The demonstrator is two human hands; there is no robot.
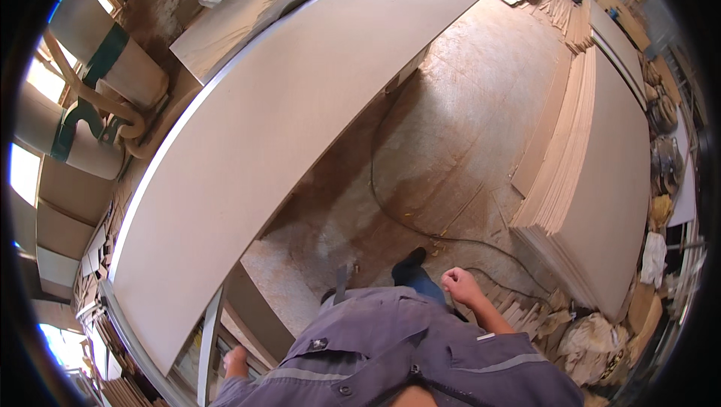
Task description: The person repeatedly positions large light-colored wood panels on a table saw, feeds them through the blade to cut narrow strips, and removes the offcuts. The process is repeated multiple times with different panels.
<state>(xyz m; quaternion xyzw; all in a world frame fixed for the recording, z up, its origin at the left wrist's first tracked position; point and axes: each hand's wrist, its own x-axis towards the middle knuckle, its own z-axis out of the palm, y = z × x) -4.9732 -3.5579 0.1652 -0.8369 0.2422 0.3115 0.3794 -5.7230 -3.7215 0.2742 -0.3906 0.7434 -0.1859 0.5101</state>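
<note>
A long, pale flat board (pixel 248 129) lies on a raised stand, stretching from my lower left to the far top. My left hand (pixel 236 360) hangs beside the grey metal bar (pixel 211 343) under the near end of this board. Its fingers are mostly turned from sight, and no object shows in it. On the other side of my body, my right hand (pixel 462 287) is held up over the floor with its fingers curled in. Nothing shows in this hand, which stands apart from the stacked sheets to its right.
A tall stack of thin sheets (pixel 601 174) stands at the right. A dark hose (pixel 398 215) snakes over the dusty floor (pixel 473 107). Dust collector bags (pixel 128 69) stand at the left. Crumpled white sacking (pixel 593 343) and wood offcuts (pixel 526 317) lie at the lower right.
</note>
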